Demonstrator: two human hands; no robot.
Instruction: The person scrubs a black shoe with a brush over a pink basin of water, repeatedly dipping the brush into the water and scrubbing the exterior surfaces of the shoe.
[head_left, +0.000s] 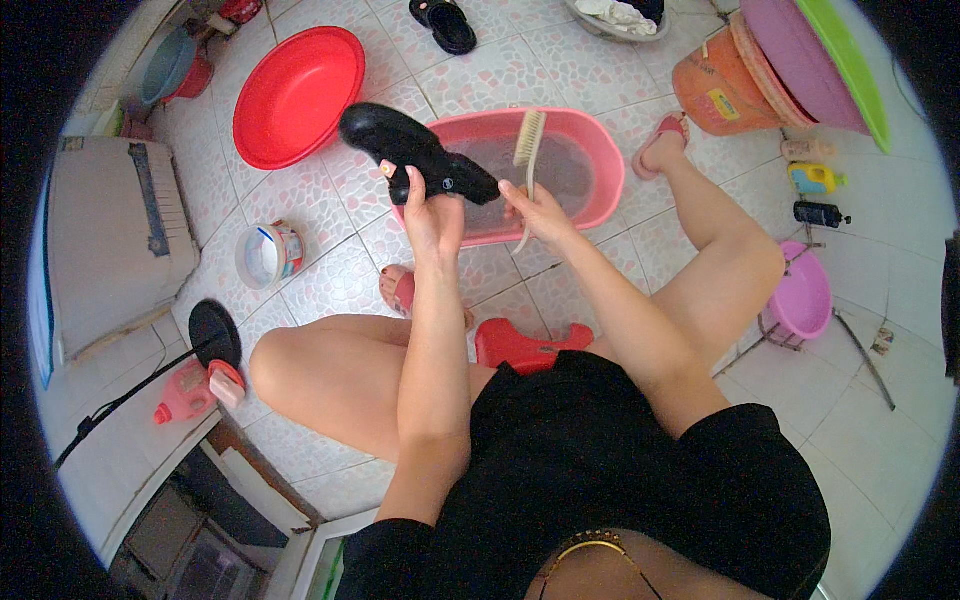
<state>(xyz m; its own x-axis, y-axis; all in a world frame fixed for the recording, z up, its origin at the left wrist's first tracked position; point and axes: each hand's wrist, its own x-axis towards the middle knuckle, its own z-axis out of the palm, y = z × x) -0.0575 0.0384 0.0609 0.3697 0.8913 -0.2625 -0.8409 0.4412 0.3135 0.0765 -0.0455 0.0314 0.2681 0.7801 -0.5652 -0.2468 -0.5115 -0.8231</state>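
Observation:
A black rubber clog (397, 139) is gripped by its heel-strap end in my left hand (436, 225), with the thumb across it. One small pale-pink charm sits on the shoe near my thumb. My right hand (546, 214) holds a scrub brush (530, 142) by its long pale handle, bristles upward and apart from the clog. Both hands are over the near side of a pink oblong basin (611, 169). Greyish water (559, 180) lies in the basin.
A round red basin (300, 97) lies at upper left, near a small white bucket (259, 257). Another black clog (452, 30) is on the tiled floor beyond. Stacked buckets (712, 82) and bottles (817, 178) line the right wall. A red stool (517, 345) is beneath me.

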